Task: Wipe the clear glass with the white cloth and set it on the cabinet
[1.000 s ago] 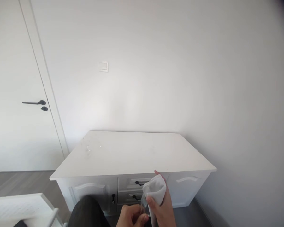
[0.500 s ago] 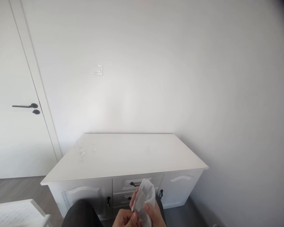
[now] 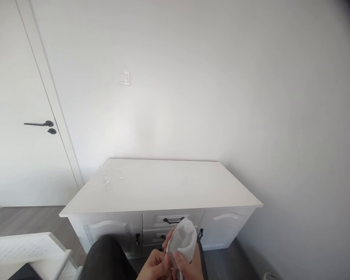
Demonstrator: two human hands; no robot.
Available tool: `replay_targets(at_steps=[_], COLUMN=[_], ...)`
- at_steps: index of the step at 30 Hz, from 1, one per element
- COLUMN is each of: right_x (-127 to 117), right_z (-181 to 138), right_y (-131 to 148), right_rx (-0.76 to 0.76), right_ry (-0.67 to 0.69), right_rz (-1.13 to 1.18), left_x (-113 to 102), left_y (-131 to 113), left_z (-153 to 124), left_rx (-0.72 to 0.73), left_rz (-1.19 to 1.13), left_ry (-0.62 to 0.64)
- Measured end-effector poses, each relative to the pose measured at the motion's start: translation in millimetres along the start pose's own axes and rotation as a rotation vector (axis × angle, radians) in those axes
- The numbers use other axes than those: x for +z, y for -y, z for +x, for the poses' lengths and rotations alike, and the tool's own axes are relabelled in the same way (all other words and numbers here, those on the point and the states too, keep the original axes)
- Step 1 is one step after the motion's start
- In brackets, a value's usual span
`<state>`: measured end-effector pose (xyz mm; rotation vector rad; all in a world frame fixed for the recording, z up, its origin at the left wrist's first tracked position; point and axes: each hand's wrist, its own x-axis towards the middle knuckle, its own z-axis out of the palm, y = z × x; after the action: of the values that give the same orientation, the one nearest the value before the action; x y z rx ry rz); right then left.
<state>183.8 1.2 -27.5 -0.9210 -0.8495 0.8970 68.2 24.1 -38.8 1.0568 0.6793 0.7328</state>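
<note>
White cloth (image 3: 183, 239) upright, pinched by left hand (image 3: 154, 266) and right hand (image 3: 189, 264)

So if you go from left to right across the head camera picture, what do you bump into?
Door handle → light switch → left hand → white cloth held in both hands → right cabinet door.
</note>
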Motion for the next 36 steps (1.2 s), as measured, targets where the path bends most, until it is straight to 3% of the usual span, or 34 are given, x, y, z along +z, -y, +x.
replay_targets(at_steps=[4, 7, 10, 12, 16, 21, 25, 28, 30, 32, 34, 36], right_x=[-8, -9, 4, 15, 19, -2, -14, -24, -30, -34, -35, -32], right_z=[12, 18, 21, 21, 15, 3, -11, -19, -23, -27, -30, -30], right_y=[12, 22, 25, 20, -1, -20, -29, -32, -34, -39, -46, -54], right_rx=[-0.218, -0.218, 0.08, 0.248, 0.321, 0.204, 0.184, 0.239, 0.279, 0.337, 0.454, 0.578], right_ry=[-0.135, -0.04, 0.016, 0.039, 0.035, 0.017, -0.07, -0.164, -0.186, -0.1, 0.162, 0.466], right_rz=[-0.47, -0.409, 0.043, 0.265, 0.072, -0.185, -0.234, -0.213, -0.183, -0.106, 0.024, 0.154], left_x=[-1, -9, -12, -8, 4, 1, -8, -18, -27, -34, -37, -36], left_y=[-9, -26, -31, -21, 3, 6, 16, 23, 18, 6, -9, -21], left_z=[-4, -7, 1, 10, 22, 16, 15, 13, 10, 5, 1, -1], left_rx=[0.157, 0.259, 0.206, 0.137, 0.112, -0.078, -0.038, 0.104, 0.187, 0.212, 0.182, 0.152], left_rz=[0.548, 0.728, 0.478, 0.207, -0.134, -0.318, -0.099, 0.284, 0.401, 0.293, 0.092, -0.029], left_ry=[-0.228, -0.181, -0.018, 0.007, -0.157, -0.113, -0.197, -0.433, -0.543, -0.408, -0.102, 0.082])
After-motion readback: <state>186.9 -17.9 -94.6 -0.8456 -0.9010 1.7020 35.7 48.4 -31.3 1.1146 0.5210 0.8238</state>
